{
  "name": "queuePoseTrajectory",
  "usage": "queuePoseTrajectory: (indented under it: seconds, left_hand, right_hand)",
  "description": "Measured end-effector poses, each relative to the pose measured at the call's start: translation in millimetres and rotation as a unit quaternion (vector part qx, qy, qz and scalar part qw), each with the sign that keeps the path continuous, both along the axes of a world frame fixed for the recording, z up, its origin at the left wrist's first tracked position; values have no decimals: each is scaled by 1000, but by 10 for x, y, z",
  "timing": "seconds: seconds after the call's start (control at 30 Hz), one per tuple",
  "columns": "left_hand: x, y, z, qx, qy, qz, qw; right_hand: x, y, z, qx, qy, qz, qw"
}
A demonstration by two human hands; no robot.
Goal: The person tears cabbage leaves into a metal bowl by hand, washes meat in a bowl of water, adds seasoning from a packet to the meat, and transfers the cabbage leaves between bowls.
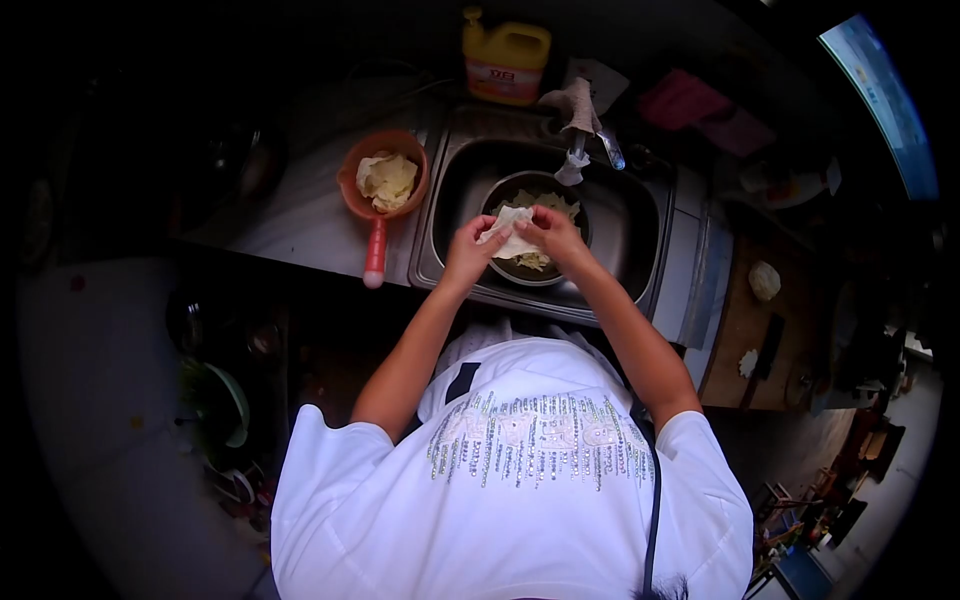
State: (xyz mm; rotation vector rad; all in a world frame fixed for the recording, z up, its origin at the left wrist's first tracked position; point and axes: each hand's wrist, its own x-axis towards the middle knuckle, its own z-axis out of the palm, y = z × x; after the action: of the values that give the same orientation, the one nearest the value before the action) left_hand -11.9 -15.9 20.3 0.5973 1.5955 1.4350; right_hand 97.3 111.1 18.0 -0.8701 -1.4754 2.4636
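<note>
Between my two hands is a pale cabbage leaf, held over a round metal basin. My left hand pinches the leaf's left edge, and my right hand grips its right side. Pieces of torn leaf lie in the basin below. The basin stands inside a steel sink. To the left, an orange ladle-like scoop with a long handle rests on the counter with several whole cabbage leaves in it.
Behind the sink stands a yellow detergent jug. A faucet with cloth wrapped on it reaches over the sink. On the right, a wooden board carries a piece of cabbage and a dark knife-like object.
</note>
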Motion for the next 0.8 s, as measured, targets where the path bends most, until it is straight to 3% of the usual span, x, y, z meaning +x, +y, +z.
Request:
queuePoseTrajectory:
  seconds: [0.07, 0.13, 0.17, 0.37, 0.63, 0.67, 0.7, 0.77, 0.8]
  left_hand:
    - [58, 3, 75, 44, -240, 43, 969]
    - [105, 21, -12, 65, -304, 58, 949]
    - [126, 24, -65, 86, -365, 71, 924]
    - [271, 19, -383, 95, -353, 92, 926]
    - [354, -45, -704, 61, -428, 110, 895]
    - [338, -68, -690, 42, -451, 95, 886]
    - [289, -117, -731, 42, -451, 95, 886]
    - [141, -254, -863, 107, -563, -1, 819]
    - [67, -272, -760, 108, -563, -1, 820]
  right_hand:
    - [20, -37, 21, -67, 4, -10, 998]
    - [27, -61, -4, -215, 48, -12, 975]
    - [30, -70, -34, -215, 48, -11, 975]
    - [89, -140, -428, -301, 25, -57, 952]
    - [73, -199, -243, -390, -120, -148, 901]
    - [129, -148, -566, -390, -120, -148, 901]
    - [244, -36, -1136, -503, -38, -76, 860]
    - [481, 185, -1389, -601, 44, -3, 798]
    - [570, 311, -1237, -557, -30, -34, 829]
